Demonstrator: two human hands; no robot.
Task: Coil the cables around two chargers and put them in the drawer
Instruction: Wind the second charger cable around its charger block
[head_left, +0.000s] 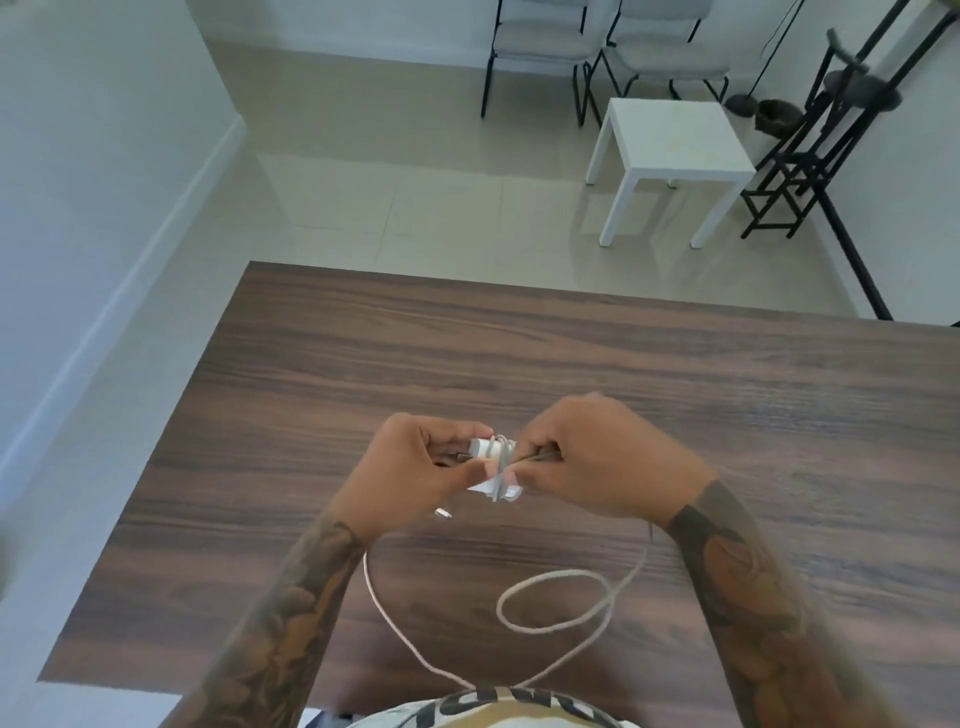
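Nearest the camera, a patterned shirt (498, 709) fills the bottom edge of the view, and two tattooed forearms reach forward from it over a dark wood-grain surface (571, 364). Both hands meet above the middle of that surface, close together and clamped on the same thing. The left hand (423, 470) grips a white charger (485, 467), its fingers curled round the block from the left, with the metal plug prongs just showing inside its palm. The right hand (592, 460) pinches the charger's white cable (553, 605) right beside the block, thumb and fingers closed on the strand where it crosses the block's right side. A few turns of cable already lie wound around the charger between the two hands. The rest of the cable hangs down from the hands, runs back toward the person, and forms one loose loop lying on the surface between the forearms; two strands cross near the shirt. A small silver connector tip (443, 514) shows just below the left hand. Beyond the surface, on a pale tiled floor (389, 208), stand a small white side table (670, 140), two grey chairs (597, 47) with black frames, and a black metal rack (810, 150) at the right.
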